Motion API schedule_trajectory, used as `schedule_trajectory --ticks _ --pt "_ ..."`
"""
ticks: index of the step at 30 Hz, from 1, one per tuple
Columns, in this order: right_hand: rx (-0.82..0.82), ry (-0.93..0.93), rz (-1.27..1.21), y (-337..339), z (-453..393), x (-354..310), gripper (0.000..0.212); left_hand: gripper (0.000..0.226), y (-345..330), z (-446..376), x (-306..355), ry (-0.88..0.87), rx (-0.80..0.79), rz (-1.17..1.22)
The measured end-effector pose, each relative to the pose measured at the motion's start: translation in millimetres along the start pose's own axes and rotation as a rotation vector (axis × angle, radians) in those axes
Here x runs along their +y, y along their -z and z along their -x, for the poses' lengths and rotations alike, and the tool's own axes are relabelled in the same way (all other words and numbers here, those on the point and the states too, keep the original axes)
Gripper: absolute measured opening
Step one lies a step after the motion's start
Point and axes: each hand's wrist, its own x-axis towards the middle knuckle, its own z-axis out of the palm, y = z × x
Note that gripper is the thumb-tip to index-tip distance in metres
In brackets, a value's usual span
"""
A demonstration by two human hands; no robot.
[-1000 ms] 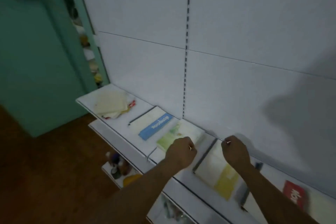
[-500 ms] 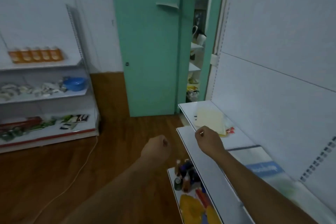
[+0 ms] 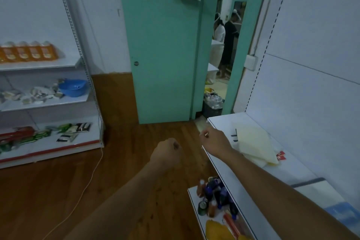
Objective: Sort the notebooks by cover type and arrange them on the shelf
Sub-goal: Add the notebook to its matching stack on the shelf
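While both hands are out in front, neither one has a notebook in it. The left hand is balled into a fist over the wooden floor, holding nothing that I can see. The right hand is curled too, just at the front edge of the white shelf, with a thin little stick-like thing poking out between its fingers; too small to say what.

Closest along that shelf, at its near end, lies a notebook with a dark spine and a pale cover, and a blue-labelled one just past the frame corner. Farther back on the shelf sits a cream stack, floppy looking, so probably soft covers.

My guess: these are light and thin, soft ones will sag, so grab by the spine edge or slide a flat palm underneath.
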Motion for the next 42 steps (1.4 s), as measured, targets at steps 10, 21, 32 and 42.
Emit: schedule_trajectory --ticks 10,21,32,42 --pt "-0.003 -0.047 -0.026 -20.7 -146.9 37.4 0.019 0.011 -18.1 -150.3 9.2 0.018 -0.063 -0.072" --pt "0.128 -0.273 0.023 11.9 -237.6 123.5 0.023 0.023 -88.0 -284.2 83.8 -0.155 -0.286 -0.076" --pt "0.204 -0.971 0.059 54.1 -168.9 268.9 0.040 0.025 -202.2 -336.9 149.4 -0.127 -0.881 -0.096" --pt "0.212 -1.274 0.122 20.5 -146.3 251.7 0.068 0.037 -231.3 -333.7 141.4 0.089 -1.148 0.180"
